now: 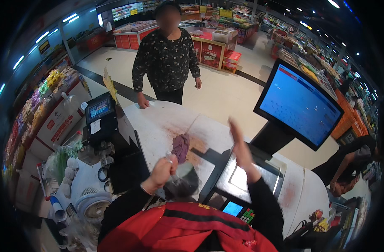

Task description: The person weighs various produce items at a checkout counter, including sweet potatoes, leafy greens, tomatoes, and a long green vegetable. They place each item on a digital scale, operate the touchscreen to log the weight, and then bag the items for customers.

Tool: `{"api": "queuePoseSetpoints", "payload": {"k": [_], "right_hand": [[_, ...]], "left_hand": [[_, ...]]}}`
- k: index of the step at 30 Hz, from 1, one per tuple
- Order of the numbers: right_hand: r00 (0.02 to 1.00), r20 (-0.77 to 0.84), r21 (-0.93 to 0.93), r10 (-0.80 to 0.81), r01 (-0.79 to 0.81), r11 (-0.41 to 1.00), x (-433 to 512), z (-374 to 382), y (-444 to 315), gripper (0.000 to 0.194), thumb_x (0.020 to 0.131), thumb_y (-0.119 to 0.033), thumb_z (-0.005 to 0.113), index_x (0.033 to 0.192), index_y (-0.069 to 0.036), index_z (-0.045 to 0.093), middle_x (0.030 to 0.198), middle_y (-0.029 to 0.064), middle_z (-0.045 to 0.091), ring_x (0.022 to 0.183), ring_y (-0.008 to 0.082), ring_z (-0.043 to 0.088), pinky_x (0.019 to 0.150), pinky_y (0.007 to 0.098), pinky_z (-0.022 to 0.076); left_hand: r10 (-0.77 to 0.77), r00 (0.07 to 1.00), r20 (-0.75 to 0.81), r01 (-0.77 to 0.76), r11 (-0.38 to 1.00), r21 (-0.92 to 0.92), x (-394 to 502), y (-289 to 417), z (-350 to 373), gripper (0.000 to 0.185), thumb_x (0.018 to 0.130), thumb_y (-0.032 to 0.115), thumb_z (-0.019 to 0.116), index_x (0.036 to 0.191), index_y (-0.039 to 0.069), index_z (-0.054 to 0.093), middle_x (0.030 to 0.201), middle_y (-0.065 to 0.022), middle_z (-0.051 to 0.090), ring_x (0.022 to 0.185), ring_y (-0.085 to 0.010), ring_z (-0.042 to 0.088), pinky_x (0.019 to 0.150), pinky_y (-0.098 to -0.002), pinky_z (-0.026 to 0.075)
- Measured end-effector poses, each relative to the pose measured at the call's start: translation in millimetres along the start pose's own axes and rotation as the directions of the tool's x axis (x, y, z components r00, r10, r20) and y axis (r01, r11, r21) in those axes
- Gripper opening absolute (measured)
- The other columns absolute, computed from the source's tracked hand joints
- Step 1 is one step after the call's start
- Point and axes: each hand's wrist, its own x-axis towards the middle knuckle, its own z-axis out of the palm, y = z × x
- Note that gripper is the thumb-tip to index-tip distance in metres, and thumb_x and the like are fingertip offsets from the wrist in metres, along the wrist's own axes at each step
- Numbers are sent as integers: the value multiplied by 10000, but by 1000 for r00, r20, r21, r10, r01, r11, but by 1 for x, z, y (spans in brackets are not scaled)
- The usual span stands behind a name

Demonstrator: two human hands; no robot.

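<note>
Gripped by its gathered top in my left hand point(163, 172) is a clear plastic bag point(186, 180) with something dark inside. The bag hangs at the counter's near edge, in front of my red garment. My right hand point(242, 151) is raised, flat and empty, with blurred fingers pointing away from me. Below it lies the shiny metal platform of a weighing scale point(225, 184), whose keypad point(248, 215) and small lit display point(232, 209) face me. A crumpled purple cloth point(181, 146) rests on the white counter point(154, 121), just beyond the bag.
Across the counter stands a person point(170, 63), one hand on its edge. A large monitor point(299, 104) rises at the right. To the left are a black payment device point(100, 110) and a white fan point(96, 206). Another person point(349, 163) bends at the far right.
</note>
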Motion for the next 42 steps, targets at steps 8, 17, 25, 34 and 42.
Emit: {"api": "queuePoseSetpoints", "payload": {"k": [8,17,25,34,42], "right_hand": [[964,-197,377,-177,242,894,286,-41,-109,862,975,-678,250,1534,-25,199,1581,189,238,1471,329,205,1199,447,131],[970,-241,311,26,52,949,401,-2,-113,934,947,-722,268,1539,-7,162,1616,164,144,1480,278,168,1197,413,127],[967,-256,239,10,53,969,425,43,-92,857,973,-676,278,1523,-20,229,1573,194,253,1466,368,203,1189,488,147],[964,-247,180,100,-55,982,417,61,-98,814,986,-656,263,1496,-23,305,1511,200,369,1423,396,289,1181,489,194],[968,-142,14,207,-207,978,378,83,-87,490,982,-375,516,1335,-35,519,1222,99,621,1067,213,614,877,324,472]], "left_hand": [[296,955,-12,-260,856,447,-18,92,-68,294,1029,171,395,747,94,422,667,31,369,605,-84,330,581,-256,294],[237,953,-190,-77,793,604,-32,138,-166,291,1020,165,427,753,63,479,655,39,410,596,-71,364,550,-260,309],[317,938,-143,-250,900,357,-63,125,-209,268,1003,103,382,740,74,425,660,24,375,575,-79,347,529,-252,308],[417,858,-299,-383,908,168,-64,95,-202,347,1046,199,409,719,83,419,644,38,340,544,-61,303,497,-239,258],[451,851,-267,-422,892,163,-66,94,-203,329,1036,183,420,717,110,387,624,39,319,511,-64,280,487,-256,254]]}}
